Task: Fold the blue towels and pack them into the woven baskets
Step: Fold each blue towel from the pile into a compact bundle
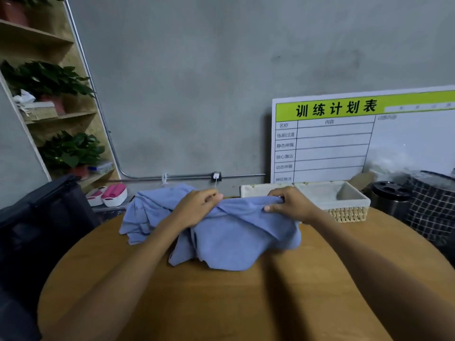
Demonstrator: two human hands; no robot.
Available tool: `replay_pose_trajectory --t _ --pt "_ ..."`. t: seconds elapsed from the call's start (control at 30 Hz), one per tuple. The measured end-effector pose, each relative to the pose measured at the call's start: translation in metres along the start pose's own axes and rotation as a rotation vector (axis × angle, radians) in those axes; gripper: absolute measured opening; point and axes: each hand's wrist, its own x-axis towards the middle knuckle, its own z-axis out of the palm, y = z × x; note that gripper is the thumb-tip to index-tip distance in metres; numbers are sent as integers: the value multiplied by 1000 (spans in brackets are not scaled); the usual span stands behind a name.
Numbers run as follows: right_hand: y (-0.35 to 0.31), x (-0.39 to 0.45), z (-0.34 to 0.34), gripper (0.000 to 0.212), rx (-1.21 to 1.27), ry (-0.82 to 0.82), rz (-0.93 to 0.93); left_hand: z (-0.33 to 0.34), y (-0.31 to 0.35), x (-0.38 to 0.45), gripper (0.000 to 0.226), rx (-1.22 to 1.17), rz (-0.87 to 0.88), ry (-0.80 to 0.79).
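Both hands pinched the blue towel's (pixel 236 232) top edge, left hand (pixel 197 207) and right hand (pixel 288 203) apart, fingers curled; cloth drooped onto the desk (pixel 221 303), woven basket (pixel 344 205) just behind.

A white board (pixel 364 139) leans against the wall behind the counter. Its green header band reads "训练计划表" in black. Below it, a ruled table carries the column heads "名称" and "内容". The row labels down the left column and the small print further right are too blurred to read.
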Motion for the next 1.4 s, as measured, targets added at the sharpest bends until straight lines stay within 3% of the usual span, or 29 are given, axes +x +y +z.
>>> replay_pose_trajectory --t 0.07,0.13,0.2,0.23,0.3,0.37,0.47,0.53,0.67,0.8,0.9,1.0,1.1,1.17,1.33,1.4 --pt "7 -19 3 27 -1 -235 83 21 8 -13 27 -201 -136 -181" --pt "9 -38 12 20 -56 -632 279 50 6 -36 31 -254 -350 -547" --pt "19 -53 25 39 -89 -835 457 79 -15 -55 35 -212 -354 -734" --pt "29 -57 34 48 -81 -789 494 92 -28 -60 31 -223 -308 -676" --pt "48 -59 55 52 -23 -493 452 109 -53 -64 22 -189 -178 -417" --pt "68 -61 79 41 -62 -249 332 124 -72 -69 14 -87 -68 -238" --pt "87 -74 117 15 -83 -136 244 145 -94 -90 29 65 78 -106" --pt "93 -87 135 7 -113 -16 213 153 -102 -103 41 192 95 25" --pt "104 -96 139 16 -180 105 161 148 -102 -113 48 375 -86 201" --pt "123 -103 120 30 -310 180 131 138 -106 -131 40 634 -234 175" --pt "128 -103 111 29 -395 140 78 136 -98 -134 40 672 -261 120" --pt "128 -100 106 26 -519 100 102 138 -86 -126 30 583 -98 124" --pt "114 -94 109 21 -651 59 261 147 -85 -123 23 380 48 93" --pt "103 -93 118 25 -611 40 358 155 -84 -124 33 295 -42 55" --pt "116 -120 121 46 -463 122 308 168 -31 -141 76 348 -173 -204" --pt "128 -131 103 50 -500 151 357 162 -29 -142 90 343 -250 -188"
